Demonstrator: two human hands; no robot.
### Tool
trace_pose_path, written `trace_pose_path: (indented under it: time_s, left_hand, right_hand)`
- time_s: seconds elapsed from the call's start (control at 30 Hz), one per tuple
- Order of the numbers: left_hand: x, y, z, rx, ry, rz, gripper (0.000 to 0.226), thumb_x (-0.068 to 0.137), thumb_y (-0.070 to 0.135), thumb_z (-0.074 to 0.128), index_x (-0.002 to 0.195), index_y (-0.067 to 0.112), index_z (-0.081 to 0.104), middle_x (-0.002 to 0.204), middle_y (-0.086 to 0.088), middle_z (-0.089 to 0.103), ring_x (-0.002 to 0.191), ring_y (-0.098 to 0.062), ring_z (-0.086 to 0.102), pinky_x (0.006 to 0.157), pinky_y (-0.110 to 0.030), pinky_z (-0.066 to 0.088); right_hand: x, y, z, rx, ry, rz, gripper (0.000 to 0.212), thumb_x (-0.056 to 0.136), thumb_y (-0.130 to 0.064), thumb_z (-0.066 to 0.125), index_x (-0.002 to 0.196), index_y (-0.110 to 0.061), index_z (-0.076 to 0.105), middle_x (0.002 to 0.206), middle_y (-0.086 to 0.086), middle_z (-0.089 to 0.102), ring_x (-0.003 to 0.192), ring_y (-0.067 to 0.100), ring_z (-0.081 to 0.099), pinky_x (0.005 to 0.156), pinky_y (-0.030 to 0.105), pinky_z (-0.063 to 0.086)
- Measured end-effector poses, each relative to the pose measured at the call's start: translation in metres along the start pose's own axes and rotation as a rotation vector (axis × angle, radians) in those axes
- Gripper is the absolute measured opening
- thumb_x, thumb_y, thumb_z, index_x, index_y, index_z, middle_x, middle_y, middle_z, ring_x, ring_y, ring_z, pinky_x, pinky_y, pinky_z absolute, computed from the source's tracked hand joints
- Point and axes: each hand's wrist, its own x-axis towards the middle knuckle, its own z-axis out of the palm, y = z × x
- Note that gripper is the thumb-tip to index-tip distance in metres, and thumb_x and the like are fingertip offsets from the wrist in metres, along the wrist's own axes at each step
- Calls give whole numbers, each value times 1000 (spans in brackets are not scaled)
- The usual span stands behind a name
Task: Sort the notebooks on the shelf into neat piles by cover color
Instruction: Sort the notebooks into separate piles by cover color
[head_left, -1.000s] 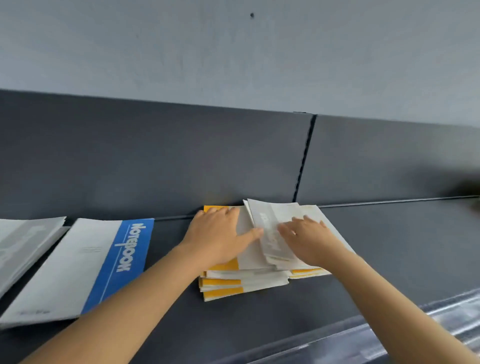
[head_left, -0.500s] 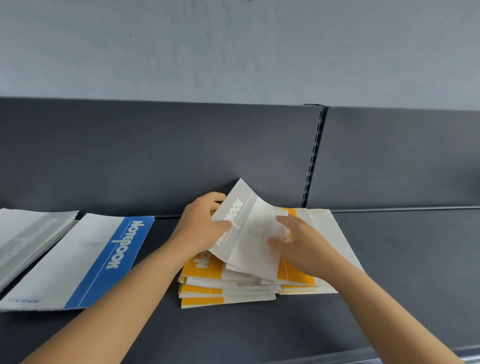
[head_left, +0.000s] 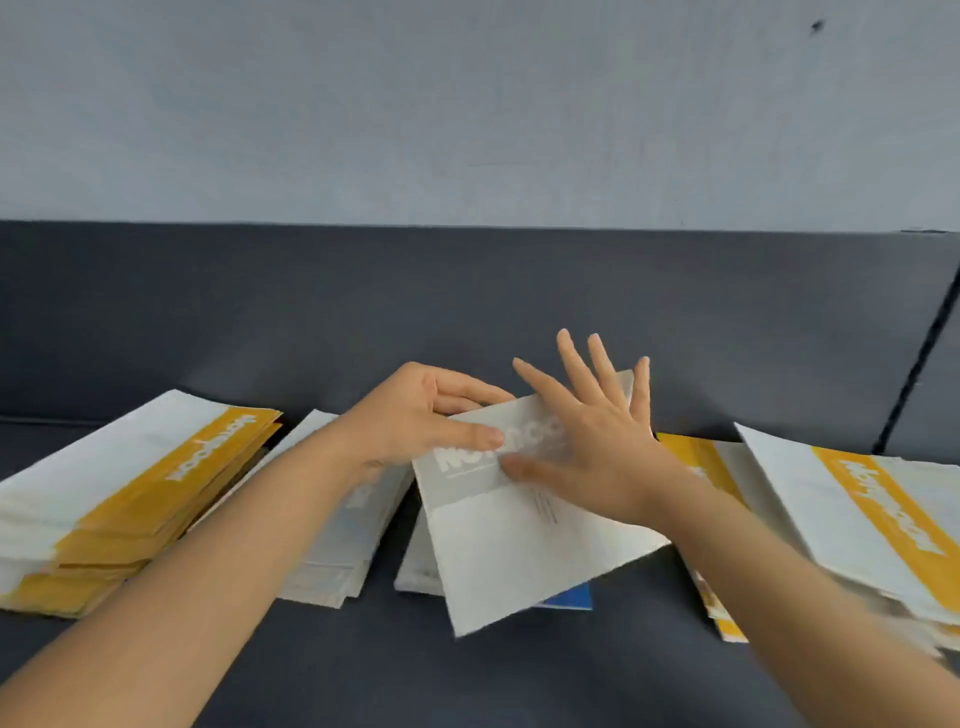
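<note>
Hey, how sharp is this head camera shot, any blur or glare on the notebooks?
Head view: soft, even light, no glare; the right hand and the grey notebook under it are smeared by motion, its lettering hazy; the yellow pile at left is sharper.

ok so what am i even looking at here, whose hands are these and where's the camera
No machine here: these are a person's two bare hands, filmed by one camera worn on their head, looking down at a dark shelf. The left hand pinches a grey-banded notebook; the right hand lies open on it. A left yellow pile and a right yellow pile flank them, a grey pile sits by the left arm, and a blue notebook peeks out underneath.
</note>
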Motion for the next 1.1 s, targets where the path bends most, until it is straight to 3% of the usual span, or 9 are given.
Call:
trace_pose_path:
  time_s: [0.1, 0.17, 0.23, 0.37, 0.43, 0.53, 0.67, 0.9, 1.1]
  left_hand:
    - [-11, -25, -64, -3, 75, -13, 28, 68, 10, 85, 95, 16, 77, 89, -5, 77, 80, -16, 72, 78, -27, 56]
    - [-16, -47, -101, -36, 203, -32, 26, 66, 13, 87, 91, 16, 77, 86, -3, 76, 78, -16, 72, 79, -30, 55]
    - [-19, -69, -131, -74, 293, -84, 27, 70, 12, 84, 95, 14, 75, 89, -5, 76, 87, -25, 72, 80, -36, 54]
    - [-16, -103, -161, -8, 276, -151, 45, 78, 12, 79, 119, 11, 61, 103, -2, 71, 82, -18, 69, 70, -29, 54]
    - [-14, -111, -159, 126, 269, -119, 59, 79, 19, 78, 131, 17, 52, 121, 3, 63, 98, -16, 63, 84, -32, 53]
    - [-16, -121, -143, 531, 171, -46, 70, 86, 44, 67, 146, 26, 36, 154, 4, 32, 137, -17, 37, 110, -34, 32]
    - [-24, -136, -120, 1050, -66, 63, 62, 96, 62, 30, 150, 31, 27, 162, 5, 14, 149, -14, 9, 118, -38, 10]
    - [-23, -128, -135, 1070, -346, -18, 55, 100, 29, 27, 153, 40, 12, 163, 8, 0, 149, -11, -9, 120, -38, -12]
    - [-20, -102, -111, 1103, -227, 28, 49, 104, 38, 22, 153, 33, 20, 163, 7, 10, 150, -15, -1, 120, -36, -4]
  right_hand:
    - [36, -59, 15, 238, -80, 65, 43, 82, -63, 53, 111, -32, 54, 122, -7, 54, 128, 14, 38, 115, 42, 5]
    - [55, -89, 28, 436, -108, 159, 30, 84, -49, 64, 76, -22, 54, 72, -9, 53, 73, 10, 51, 77, 23, 41]
    - [67, -102, 44, 544, -86, 315, 36, 84, -40, 67, 64, -14, 51, 60, -6, 49, 55, 12, 45, 53, 23, 36]
    - [77, -108, 76, 871, 15, 666, 37, 86, -33, 66, 83, 4, 59, 72, 8, 53, 64, 18, 47, 62, 28, 37]
    - [81, -114, 89, 857, 87, 733, 31, 88, -24, 63, 90, 6, 60, 76, 7, 58, 67, 21, 51, 63, 29, 40]
    - [82, -130, 102, 735, 198, 660, 20, 89, -11, 59, 108, -10, 66, 97, -1, 68, 88, 19, 63, 76, 29, 48]
    - [78, -136, 119, 402, 123, 501, 32, 89, -16, 58, 120, -19, 61, 103, -5, 62, 90, 12, 54, 71, 11, 38]
    - [68, -140, 111, 216, 18, 362, 24, 90, -30, 59, 109, -18, 66, 96, -4, 64, 90, 16, 57, 75, 25, 42]
    - [56, -117, 76, 34, 26, 274, 41, 92, -39, 53, 128, -21, 55, 128, -6, 57, 122, 19, 45, 98, 29, 37]
